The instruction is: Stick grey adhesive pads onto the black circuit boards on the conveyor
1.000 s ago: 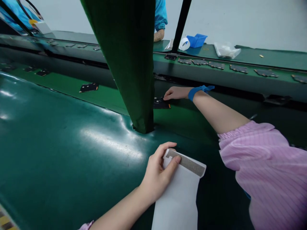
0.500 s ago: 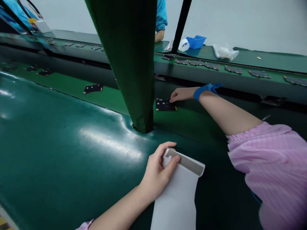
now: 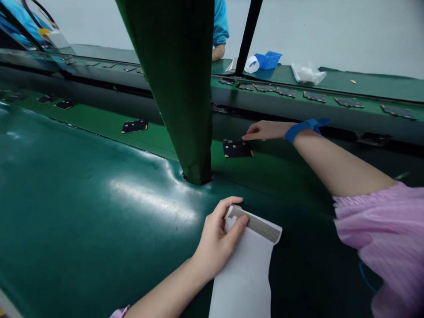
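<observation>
My left hand (image 3: 217, 238) grips a white strip of backing paper (image 3: 243, 274), thumb on top. A grey adhesive strip (image 3: 261, 227) with a small notch at one end lies along the paper's upper edge. Farther off, my right hand (image 3: 261, 130), a blue band (image 3: 304, 128) around its wrist, has its fingertips closed at the upper edge of a black circuit board (image 3: 237, 149). That board rests on the green conveyor belt (image 3: 162, 138), with small pale patches and orange-coloured corners showing. The fingers partly hide its top edge.
A green-covered post (image 3: 179, 88) rises just left of my right hand. Another circuit board (image 3: 134, 126) lies beyond it. Several boards line the far belt (image 3: 225, 95). Behind are a blue bin (image 3: 268, 60), a white roll (image 3: 251, 64), a plastic bag (image 3: 308, 73) and a person's blue sleeve (image 3: 220, 26).
The boards on the near belt have shifted right, and those on the far belt left. My right hand has moved right along with its board. My left hand stays put.
</observation>
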`<state>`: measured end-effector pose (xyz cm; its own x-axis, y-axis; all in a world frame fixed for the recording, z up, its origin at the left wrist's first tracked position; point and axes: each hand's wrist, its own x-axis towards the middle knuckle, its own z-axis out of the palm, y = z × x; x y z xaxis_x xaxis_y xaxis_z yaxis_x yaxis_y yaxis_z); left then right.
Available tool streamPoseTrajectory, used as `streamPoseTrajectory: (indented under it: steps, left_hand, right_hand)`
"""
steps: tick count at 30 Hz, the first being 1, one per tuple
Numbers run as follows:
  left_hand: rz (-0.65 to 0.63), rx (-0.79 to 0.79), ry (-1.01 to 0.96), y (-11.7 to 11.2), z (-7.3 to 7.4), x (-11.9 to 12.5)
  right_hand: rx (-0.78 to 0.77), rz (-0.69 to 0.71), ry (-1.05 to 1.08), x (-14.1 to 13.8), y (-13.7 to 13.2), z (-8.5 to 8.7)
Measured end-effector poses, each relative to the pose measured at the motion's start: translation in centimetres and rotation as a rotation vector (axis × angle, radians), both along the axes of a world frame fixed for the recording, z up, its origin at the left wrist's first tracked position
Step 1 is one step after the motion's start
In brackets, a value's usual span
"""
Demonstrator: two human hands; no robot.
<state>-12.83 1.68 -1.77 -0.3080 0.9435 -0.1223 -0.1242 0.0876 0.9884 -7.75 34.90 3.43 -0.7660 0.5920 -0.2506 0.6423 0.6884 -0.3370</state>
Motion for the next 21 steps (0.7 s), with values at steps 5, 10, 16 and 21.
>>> streamPoseTrajectory:
  steps: [5, 10, 16, 21]
  left_hand:
    - [-0.006, -0.007, -0.007, 0.0, 0.0, 0.0]
    - [0.011, -0.015, -0.041, 0.0, -0.2, 0.2]
    - [0.008, -0.009, -0.036, -0.2, -0.2, 0.2]
    - [0.018, -0.005, -0.056, 0.0, -0.3, 0.2]
  right_hand:
    - [0.021, 0.098, 0.163, 2.1, -1.7, 0.0]
    - [-0.086, 0.267, 0.127, 2.1, -2.8, -0.6]
    - [-0.022, -0.039, 0.229, 4.5, 0.4, -2.9]
    - [-0.042, -0.145, 0.23, 6.1, 1.5, -5.0]
